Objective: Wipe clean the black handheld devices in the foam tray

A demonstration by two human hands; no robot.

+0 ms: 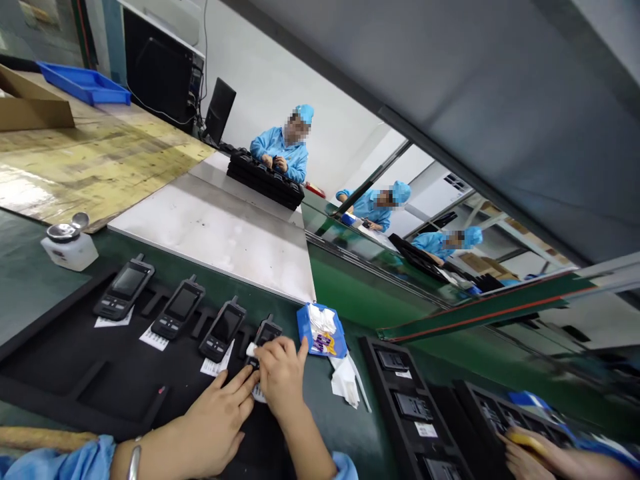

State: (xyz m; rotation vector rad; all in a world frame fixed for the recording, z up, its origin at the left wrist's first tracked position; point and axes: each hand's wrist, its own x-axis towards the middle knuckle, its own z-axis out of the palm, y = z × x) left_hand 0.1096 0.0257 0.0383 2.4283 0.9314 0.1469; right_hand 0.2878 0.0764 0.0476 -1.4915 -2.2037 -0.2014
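Observation:
My left hand [215,423] is stretched out over the black tray, fingertips resting on the lower end of a handheld radio [269,329]. Its thumb stays apart from the radio. Over the same radio, my right hand [283,373] is closed in a pinch on a small white wipe [251,349], which touches the radio's front. My fingers hide much of that radio. Left of it, three similar radios with screens, keypads and stub antennas lie in a row: one radio [223,328], another radio [179,307] and the farthest radio [124,288]. White barcode labels stick out under them.
A blue box [345,348] with white wipes stands beyond my right hand, crumpled tissue [345,381] beside it. Further right are a black tray [373,360] of radios and a co-worker's hand [530,447]. A pump bottle [70,252] stands at left. Co-workers sit behind.

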